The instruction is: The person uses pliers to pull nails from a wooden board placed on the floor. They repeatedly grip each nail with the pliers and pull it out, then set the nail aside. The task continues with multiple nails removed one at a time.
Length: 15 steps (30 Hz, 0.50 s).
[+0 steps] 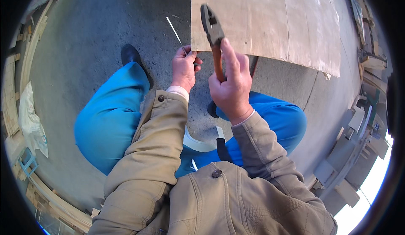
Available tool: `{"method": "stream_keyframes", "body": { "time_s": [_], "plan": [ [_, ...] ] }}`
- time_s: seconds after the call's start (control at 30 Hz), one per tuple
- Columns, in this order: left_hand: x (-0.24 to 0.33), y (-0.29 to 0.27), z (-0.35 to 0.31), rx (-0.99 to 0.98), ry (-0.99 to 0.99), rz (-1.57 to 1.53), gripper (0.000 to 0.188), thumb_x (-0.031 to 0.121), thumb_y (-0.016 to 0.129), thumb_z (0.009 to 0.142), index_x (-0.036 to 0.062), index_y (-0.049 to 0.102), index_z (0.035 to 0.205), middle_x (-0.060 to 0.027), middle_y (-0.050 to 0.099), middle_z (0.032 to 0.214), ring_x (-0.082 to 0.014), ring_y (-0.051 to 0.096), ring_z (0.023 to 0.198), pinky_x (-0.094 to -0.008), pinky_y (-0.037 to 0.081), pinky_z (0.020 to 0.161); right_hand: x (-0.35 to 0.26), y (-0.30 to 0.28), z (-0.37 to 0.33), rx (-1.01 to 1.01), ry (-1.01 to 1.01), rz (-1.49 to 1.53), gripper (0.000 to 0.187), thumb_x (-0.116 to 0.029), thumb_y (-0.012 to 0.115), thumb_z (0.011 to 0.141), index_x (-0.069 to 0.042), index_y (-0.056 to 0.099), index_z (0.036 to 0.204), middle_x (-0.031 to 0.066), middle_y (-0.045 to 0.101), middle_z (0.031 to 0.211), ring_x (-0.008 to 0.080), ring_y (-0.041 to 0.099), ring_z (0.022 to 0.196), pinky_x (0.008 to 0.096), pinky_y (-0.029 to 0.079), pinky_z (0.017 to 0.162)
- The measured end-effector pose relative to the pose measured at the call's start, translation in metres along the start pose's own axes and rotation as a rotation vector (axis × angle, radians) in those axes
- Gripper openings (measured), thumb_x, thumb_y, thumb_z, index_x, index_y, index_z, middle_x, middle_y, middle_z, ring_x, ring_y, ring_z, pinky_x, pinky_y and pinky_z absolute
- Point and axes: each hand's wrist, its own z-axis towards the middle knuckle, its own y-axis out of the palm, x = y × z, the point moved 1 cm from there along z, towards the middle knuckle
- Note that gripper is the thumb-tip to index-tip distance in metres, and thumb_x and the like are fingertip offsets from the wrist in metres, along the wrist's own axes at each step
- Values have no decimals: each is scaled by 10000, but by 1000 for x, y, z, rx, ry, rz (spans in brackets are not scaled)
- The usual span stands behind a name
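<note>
My right hand is closed around the reddish-brown handles of a pair of pliers. The dark metal jaws point up and away from me, over the near left corner of a plywood sheet. My left hand is closed on a thin, bright rod, which sticks up and to the left from the fingers. That hand is right beside the sheet's near left corner; I cannot tell whether it touches the wood. The rod's lower end is hidden in the fingers.
My blue-trousered knees are spread on both sides, with a dark shoe at the left on the grey concrete floor. Timber boards and a white sack line the left side. Wood offcuts lie along the right.
</note>
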Motion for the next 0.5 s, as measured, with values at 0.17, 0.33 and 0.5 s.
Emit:
{"method": "stream_keyframes", "body": {
  "time_s": [0.17,0.33,0.5],
  "plan": [
    [2,0,2,55,-59,-8,55,122,665,1055,96,647,1100,-22,700,931,-98,582,665,-247,429,514,5,17,-5,-518,318,-267,854,55,680,740,-194,544,1547,155,646,1136,379,691,941,439,585,785],
    [1,-2,0,15,-68,-57,76,127,695,1038,105,664,1104,-19,709,963,-105,586,675,-252,430,528,2,0,5,-52,22,-31,856,86,667,725,-160,551,1537,140,647,1131,302,663,848,378,561,684],
    [3,-3,-3,15,-34,-38,143,125,725,1021,93,680,1153,-8,684,953,-111,586,692,-248,428,533,9,1,-6,-147,182,114,845,105,666,712,-108,544,1520,152,653,1143,286,660,925,370,570,733]
  ]
}}
